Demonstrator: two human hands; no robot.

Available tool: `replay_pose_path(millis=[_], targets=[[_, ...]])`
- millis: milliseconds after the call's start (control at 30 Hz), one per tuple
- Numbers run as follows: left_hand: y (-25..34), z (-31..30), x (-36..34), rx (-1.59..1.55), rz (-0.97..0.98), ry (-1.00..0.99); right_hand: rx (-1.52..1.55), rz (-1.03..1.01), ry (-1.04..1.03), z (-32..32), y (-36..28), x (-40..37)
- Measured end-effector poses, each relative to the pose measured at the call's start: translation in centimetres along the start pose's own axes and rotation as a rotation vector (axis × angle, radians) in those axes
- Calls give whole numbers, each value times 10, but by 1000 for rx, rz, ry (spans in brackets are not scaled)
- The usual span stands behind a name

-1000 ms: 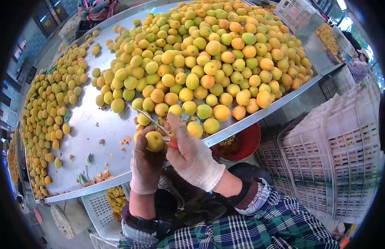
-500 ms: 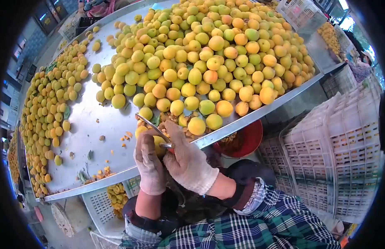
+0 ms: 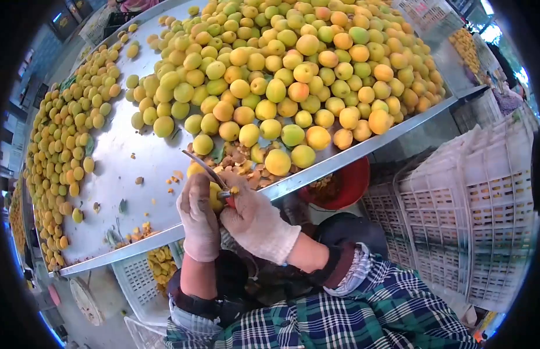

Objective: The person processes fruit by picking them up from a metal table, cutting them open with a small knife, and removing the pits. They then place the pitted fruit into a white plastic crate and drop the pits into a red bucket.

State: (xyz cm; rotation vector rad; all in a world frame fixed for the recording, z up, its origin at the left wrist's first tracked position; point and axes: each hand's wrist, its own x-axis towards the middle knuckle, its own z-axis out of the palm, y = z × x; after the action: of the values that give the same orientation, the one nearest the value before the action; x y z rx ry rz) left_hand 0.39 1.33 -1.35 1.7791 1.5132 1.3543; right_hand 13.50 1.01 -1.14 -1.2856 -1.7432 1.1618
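My left hand (image 3: 199,216), in a pale glove with brown-stained fingers, is closed on a yellow apricot (image 3: 216,198) at the table's near edge. My right hand (image 3: 257,224), gloved too, grips a knife (image 3: 205,166) whose blade points up and left across the fruit. A small orange piece of flesh shows by my right thumb. The fingertips of both hands nearly meet around the fruit. Brown and orange scraps (image 3: 246,168) lie just beyond my hands, below a large heap of yellow, green and orange apricots (image 3: 281,75).
The metal table (image 3: 121,174) has a raised rim and a second band of apricots (image 3: 60,157) at left. Beneath the near rim are a red bucket (image 3: 346,185) and a white crate (image 3: 136,285) of cut fruit. Stacked white crates (image 3: 450,221) stand at right.
Both hands have shifted slightly left in view with the fruit and knife. A small orange piece now shows at my right thumb, and more of the scraps is uncovered.
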Motion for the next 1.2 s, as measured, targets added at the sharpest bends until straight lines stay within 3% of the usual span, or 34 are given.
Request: replay_pose_path(millis=[67,200,267,300,333,400,467,533,733,833,900,1000,1200], targets=[[-4,-11,2,67,52,-119,125,64,-114,-9,-10,-1],[6,-15,-1,115,125,-164,346,96,-237,-20,-16,-7],[7,-9,-1,-377,-390,-65,461,198,-300,-25,-19,-10],[1,-1,-5,-169,-205,32,563,255,-331,-28,-23,-11],[1,1,0,-418,-425,35,583,261,-322,-28,-21,-11],[2,4,12,-950,-881,245,539,222,-263,-23,-15,-14],[16,6,18,-1122,-950,240,360,128,-153,-22,-10,-15],[14,7,18,-1152,-914,209,133,30,-34,-27,-17,-13],[16,12,17,-1191,-792,162,46,21,-34,-22,-13,-8],[18,10,18,-1248,-784,107,68,12,15,-17,-7,-8],[-4,2,12,-1331,-714,-9,52,132,-29,-19,-15,-7],[-7,1,6,-1030,-582,-7,37,92,-9,-15,-11,-9],[-10,-1,8,-1156,-634,-4,102,105,32,-13,-11,-9]])
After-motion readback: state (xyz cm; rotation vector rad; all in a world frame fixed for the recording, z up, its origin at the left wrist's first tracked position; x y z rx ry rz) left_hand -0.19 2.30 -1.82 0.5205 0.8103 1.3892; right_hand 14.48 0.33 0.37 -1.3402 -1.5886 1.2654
